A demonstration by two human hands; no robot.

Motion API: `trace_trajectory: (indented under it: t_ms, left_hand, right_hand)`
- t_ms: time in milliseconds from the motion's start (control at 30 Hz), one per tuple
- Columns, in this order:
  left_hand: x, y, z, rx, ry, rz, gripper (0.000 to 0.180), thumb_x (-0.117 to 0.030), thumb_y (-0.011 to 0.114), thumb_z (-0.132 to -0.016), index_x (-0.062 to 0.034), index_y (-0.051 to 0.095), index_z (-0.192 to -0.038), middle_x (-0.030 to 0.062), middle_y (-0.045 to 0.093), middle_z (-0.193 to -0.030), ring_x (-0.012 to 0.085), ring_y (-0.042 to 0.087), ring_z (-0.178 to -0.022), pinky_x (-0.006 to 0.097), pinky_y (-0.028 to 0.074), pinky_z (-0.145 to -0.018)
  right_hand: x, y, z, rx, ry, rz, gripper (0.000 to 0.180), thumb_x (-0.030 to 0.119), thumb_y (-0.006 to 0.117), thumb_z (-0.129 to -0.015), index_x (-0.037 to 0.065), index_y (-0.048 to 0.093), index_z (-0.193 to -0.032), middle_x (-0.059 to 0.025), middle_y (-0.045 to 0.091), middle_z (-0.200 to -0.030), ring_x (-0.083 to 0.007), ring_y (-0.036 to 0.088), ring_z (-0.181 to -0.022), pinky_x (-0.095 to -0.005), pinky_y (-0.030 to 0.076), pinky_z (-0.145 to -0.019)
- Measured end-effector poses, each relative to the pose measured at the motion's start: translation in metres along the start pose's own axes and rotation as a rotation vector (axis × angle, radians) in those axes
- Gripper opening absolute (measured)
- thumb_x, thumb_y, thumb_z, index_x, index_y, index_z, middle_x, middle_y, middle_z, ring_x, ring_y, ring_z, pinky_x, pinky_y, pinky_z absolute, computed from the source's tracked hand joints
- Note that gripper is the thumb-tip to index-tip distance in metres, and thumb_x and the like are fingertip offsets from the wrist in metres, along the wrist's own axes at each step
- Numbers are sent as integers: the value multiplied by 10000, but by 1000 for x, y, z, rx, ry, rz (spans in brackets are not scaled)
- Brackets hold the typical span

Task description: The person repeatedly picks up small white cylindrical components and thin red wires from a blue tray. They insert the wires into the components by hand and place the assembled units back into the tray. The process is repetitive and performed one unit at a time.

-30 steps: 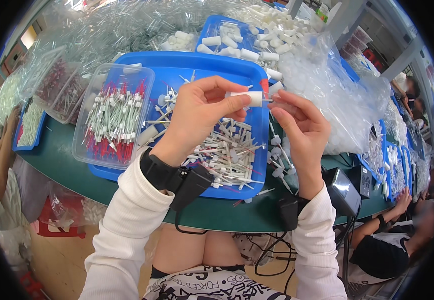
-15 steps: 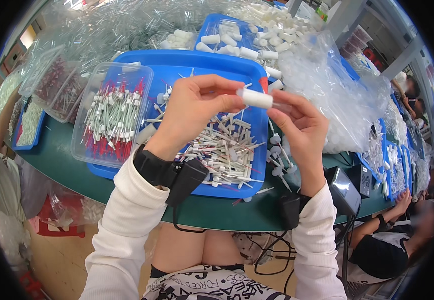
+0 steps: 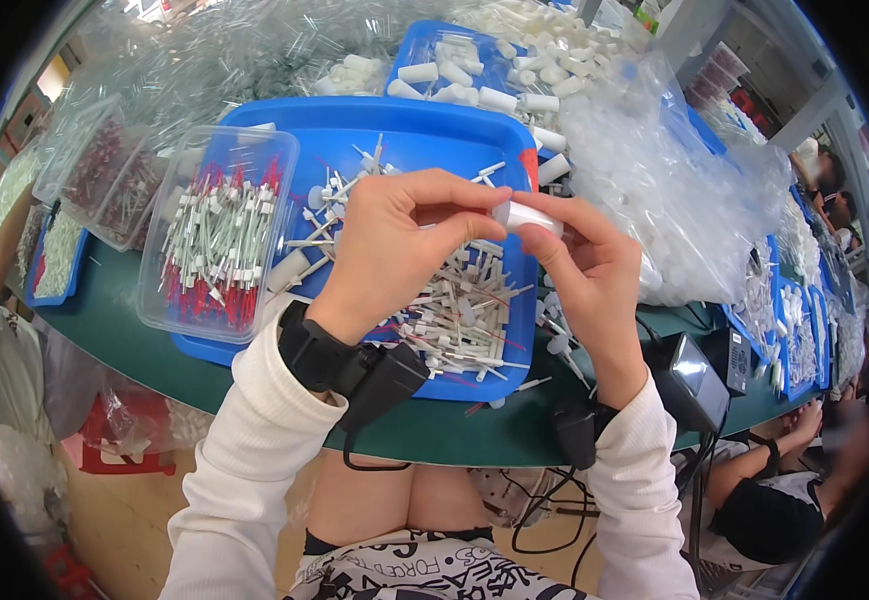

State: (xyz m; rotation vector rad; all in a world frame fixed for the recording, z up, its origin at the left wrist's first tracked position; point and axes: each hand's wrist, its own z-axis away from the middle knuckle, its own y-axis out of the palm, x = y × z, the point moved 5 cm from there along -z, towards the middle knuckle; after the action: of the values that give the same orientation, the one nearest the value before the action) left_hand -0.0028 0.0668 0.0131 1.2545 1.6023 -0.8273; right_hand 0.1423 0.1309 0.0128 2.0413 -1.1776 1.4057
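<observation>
A short white plastic cylinder (image 3: pixel 537 218) is held level above the blue tray (image 3: pixel 375 118). My right hand (image 3: pixel 600 275) has thumb and fingers closed around its body. At its left end, my left hand (image 3: pixel 385 240) pinches a translucent cap (image 3: pixel 504 211) between thumb and fingertips; whether the cap is fully seated cannot be seen. Beneath my hands, the tray holds a loose heap of thin white sticks (image 3: pixel 455 330), some with translucent discs or reddish tips. A clear plastic box (image 3: pixel 290 190) of white-and-red sticks rests over the tray's left side.
More white cylinders (image 3: pixel 498 100) lie behind the tray. A clear bag of translucent caps (image 3: pixel 670 220) sits at the right, near a dark boxy device (image 3: pixel 697 375) with cables. Clear tubes (image 3: pixel 245 65) are heaped at the back left. Co-workers' arms (image 3: pixel 770 455) show at both sides.
My right hand has slid left along the white cylinder and now covers more of its body. Both hands have come closer together, slightly lower.
</observation>
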Motion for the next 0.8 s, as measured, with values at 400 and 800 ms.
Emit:
trace_trajectory:
  t_ms: [400,800]
  left_hand:
    - [-7,1,2,12,145,84,256,147,557,-727,44,633,-949,153,624,-979,197,609,-889,283,523,-770]
    - [-10,-6,0,70,83,-27,254,108,632,-703,51,623,-950,136,626,-943,174,606,-857,274,502,-770]
  right_hand:
    - [22,3,2,-132,-391,362,268,47,695,-701,33,648,-965,-106,639,-875,-186,615,-780,-256,467,-669]
    - [19,4,4,-130,-317,374,241,62,707,-693,36,642,-924,-91,635,-806,-174,599,-685,-258,457,-603]
